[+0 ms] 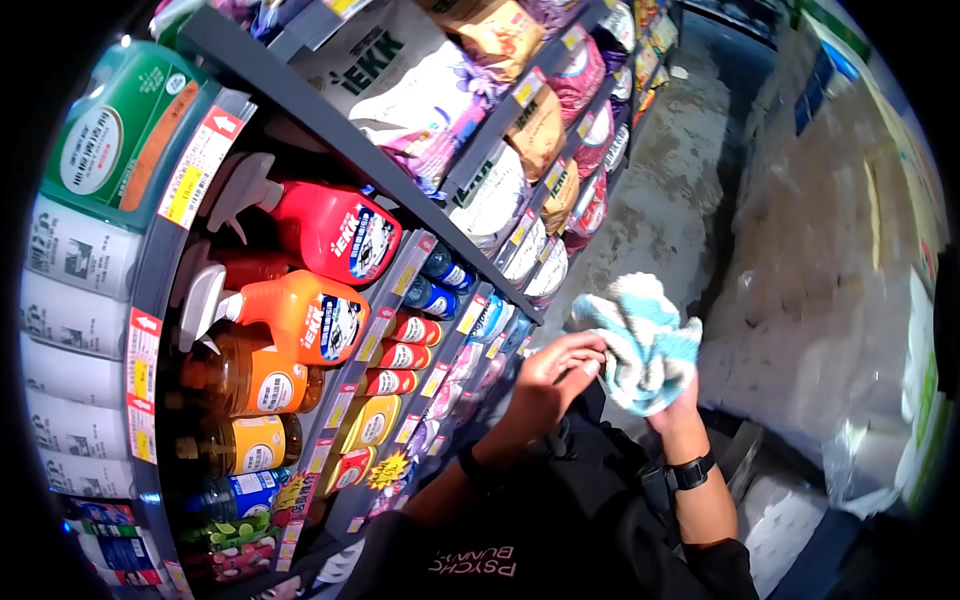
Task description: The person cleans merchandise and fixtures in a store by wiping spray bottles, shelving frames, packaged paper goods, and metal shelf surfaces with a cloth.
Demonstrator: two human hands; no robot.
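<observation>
A crumpled cloth (645, 345), striped light blue and white, rests bunched up in my right hand (680, 408). My right fingers are mostly hidden beneath and behind it. My left hand (550, 385) is at the cloth's left edge, with its fingers bent and drawn together; whether they pinch the cloth or something small, I cannot make out. Both hands are held up in front of my body, beside the shelf. On the shelf to the left stand an orange spray bottle (305, 315) and a red spray bottle (340, 228).
Shelving with price tags (197, 175) runs along the left, holding several bottles, cans and bagged goods (490, 200). A large green-labelled jug (115, 140) is at the far left. Plastic-wrapped stacked goods (830, 270) line the right. A worn concrete floor (665, 170) stretches between them.
</observation>
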